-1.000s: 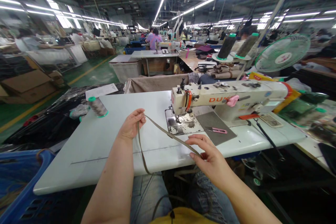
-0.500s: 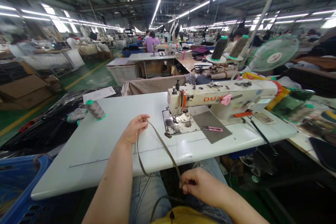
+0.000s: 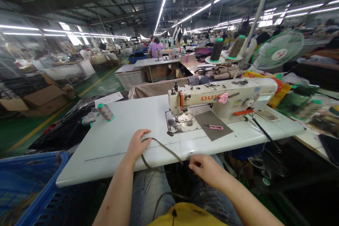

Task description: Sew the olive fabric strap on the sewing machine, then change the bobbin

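My left hand (image 3: 138,145) rests at the table's front part, thumb and fingers apart. A thin olive-brown strap (image 3: 165,148) runs beside its thumb, one stretch lying across the white sewing table (image 3: 127,120) and another looping down over the front edge. Past the edge, above my lap, is my right hand (image 3: 202,167), its fingers curled together with nothing visible in them. The strap's near end lies a short gap to the left of those fingertips. Behind both hands stands a white sewing machine (image 3: 196,98); its needle area is nearest the left hand.
Pink-handled thread snips (image 3: 213,127) lie on a grey sheet (image 3: 215,135) beside the machine. A thread cone (image 3: 106,113) stands at the table's left. A blue basket (image 3: 60,162) is at lower left, a green fan (image 3: 278,50) at right. People sit farther back.
The right hand has let go of the strap and moved up and slightly right. The left hand has lowered towards the table and its fingers have spread. The view has shifted.
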Motion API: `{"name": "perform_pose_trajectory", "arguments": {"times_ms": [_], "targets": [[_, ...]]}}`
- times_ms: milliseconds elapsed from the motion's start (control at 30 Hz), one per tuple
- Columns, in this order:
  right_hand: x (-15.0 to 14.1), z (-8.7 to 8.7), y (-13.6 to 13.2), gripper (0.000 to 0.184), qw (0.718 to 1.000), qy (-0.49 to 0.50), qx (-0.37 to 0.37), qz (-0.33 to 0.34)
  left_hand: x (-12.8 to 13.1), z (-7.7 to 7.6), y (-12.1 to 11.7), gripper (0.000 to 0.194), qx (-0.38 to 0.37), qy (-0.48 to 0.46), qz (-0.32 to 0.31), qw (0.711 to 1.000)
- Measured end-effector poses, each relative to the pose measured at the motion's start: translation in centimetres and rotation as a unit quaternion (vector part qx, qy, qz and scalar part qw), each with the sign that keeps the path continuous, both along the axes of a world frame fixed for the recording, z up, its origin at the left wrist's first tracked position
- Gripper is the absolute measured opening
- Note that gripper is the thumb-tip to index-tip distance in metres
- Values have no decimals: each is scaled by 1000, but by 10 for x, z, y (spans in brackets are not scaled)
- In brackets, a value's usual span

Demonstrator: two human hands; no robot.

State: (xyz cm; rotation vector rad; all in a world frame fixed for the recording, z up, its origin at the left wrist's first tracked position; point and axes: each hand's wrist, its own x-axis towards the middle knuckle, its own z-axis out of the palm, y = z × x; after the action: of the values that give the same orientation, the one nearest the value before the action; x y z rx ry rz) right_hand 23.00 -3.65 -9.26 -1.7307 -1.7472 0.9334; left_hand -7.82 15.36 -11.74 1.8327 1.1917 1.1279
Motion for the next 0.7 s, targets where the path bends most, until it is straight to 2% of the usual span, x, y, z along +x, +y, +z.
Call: {"name": "perform_pose_trajectory", "arguments": {"times_ms": [67,167,367,400,433,500,567,633,700], "targets": [[3,1,5,32,1000,3,14,-12,-3,1,-13,38,20,16,-1,1000],[10,2,13,42,997,-11,66,-26,-11,-1,-33,41,49,23,5,999],[24,8,36,29,987,-59,135,-62,-22,-9,-94,28,67,-9,77,995],[25,9,41,27,985,-67,143,-70,-21,-12,-107,25,66,-7,74,995],[26,9,45,25,983,-77,151,-77,-20,-18,-119,22,46,5,35,998],[27,8,56,23,975,-105,173,-91,-14,-36,-139,22,-27,35,-83,996],[27,4,67,23,961,-140,212,-106,-7,-64,-152,25,-131,71,-200,968],[25,-4,77,24,939,-181,267,-121,0,-97,-157,21,-214,102,-257,937],[22,-14,85,25,911,-226,321,-128,9,-126,-157,23,-287,130,-272,909]]}}
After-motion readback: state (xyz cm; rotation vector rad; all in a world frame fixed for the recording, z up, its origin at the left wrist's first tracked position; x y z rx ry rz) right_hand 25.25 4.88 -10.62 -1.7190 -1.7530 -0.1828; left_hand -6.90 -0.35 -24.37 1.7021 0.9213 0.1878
